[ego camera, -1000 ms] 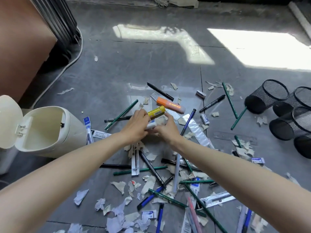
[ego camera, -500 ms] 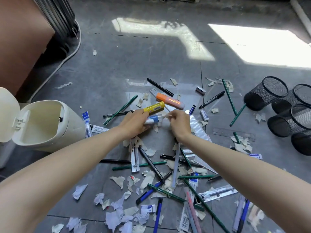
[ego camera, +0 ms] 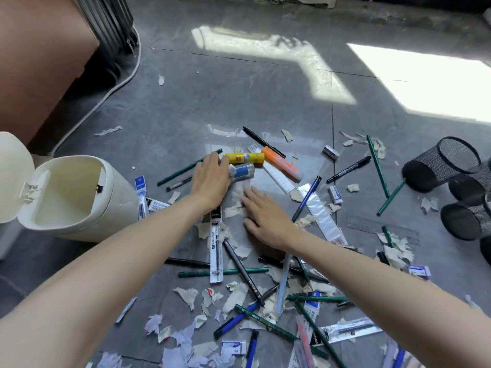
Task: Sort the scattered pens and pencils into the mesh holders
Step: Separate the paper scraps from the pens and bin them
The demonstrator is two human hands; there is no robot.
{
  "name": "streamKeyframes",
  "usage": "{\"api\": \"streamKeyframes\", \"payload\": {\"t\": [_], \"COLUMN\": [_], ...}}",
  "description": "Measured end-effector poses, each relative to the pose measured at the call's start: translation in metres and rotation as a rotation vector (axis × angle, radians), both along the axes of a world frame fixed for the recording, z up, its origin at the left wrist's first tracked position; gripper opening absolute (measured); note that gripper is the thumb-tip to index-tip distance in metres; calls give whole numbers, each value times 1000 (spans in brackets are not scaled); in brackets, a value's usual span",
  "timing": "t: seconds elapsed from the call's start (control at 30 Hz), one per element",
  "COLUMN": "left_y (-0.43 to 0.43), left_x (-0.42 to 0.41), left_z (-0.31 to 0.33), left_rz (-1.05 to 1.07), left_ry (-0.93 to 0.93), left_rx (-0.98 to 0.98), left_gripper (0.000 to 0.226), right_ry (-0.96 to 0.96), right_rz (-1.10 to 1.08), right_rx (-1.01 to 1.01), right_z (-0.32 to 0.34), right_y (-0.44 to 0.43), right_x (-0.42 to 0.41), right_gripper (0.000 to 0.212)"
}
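A moment ago both hands met over the yellow and blue glue sticks; now they have parted. The left hand lies with fingers closed over the end of the blue glue stick, the yellow one touching just above it at frame centre. The right hand has dropped away, flat and spread wide over paper scraps, holding nothing. Pens and pencils lie scattered on the floor; the mesh holders lie tipped over at the right edge, so sorting looks barely begun.
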State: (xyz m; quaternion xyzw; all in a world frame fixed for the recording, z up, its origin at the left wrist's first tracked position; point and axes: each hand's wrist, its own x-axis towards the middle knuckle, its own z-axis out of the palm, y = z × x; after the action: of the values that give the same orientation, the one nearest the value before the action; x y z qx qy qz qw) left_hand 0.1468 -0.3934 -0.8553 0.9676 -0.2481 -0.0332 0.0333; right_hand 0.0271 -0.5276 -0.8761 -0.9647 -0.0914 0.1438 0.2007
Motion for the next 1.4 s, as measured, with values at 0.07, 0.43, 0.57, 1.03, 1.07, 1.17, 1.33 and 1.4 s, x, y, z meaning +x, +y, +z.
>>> {"api": "streamKeyframes", "payload": {"t": [0.07,0.43,0.57,1.03,1.07,1.17,1.33,1.4], "left_y": [6,78,71,14,9,-3,1,9], "left_x": [-7,-132,-150,-174,-176,-176,-158,-142], "left_z": [-2,-7,1,26,22,15,27,32], "left_rz": [53,179,378,466,493,560,543,482], "left_ry": [3,165,363,608,619,624,512,466], "left_rx": [-63,-258,-209,-328,-292,-224,-207,-243], "left_gripper": [62,44,44,47,53,47,24,21], "right_ry": [-176,-76,-216,-72,-70,-76,-73,11], "right_rz": [113,100,36,-186,-149,-15,41,51], "right_rx": [75,68,77,-52,-48,-85,-102,-54], "right_z": [1,-2,-1,19,20,20,20,25], "right_y": [5,33,32,-4,-5,-4,1,3], "right_x": [-13,-17,-19,-46,-49,-56,-58,-56], "right_gripper": [43,51,18,21,23,31,19,20]}}
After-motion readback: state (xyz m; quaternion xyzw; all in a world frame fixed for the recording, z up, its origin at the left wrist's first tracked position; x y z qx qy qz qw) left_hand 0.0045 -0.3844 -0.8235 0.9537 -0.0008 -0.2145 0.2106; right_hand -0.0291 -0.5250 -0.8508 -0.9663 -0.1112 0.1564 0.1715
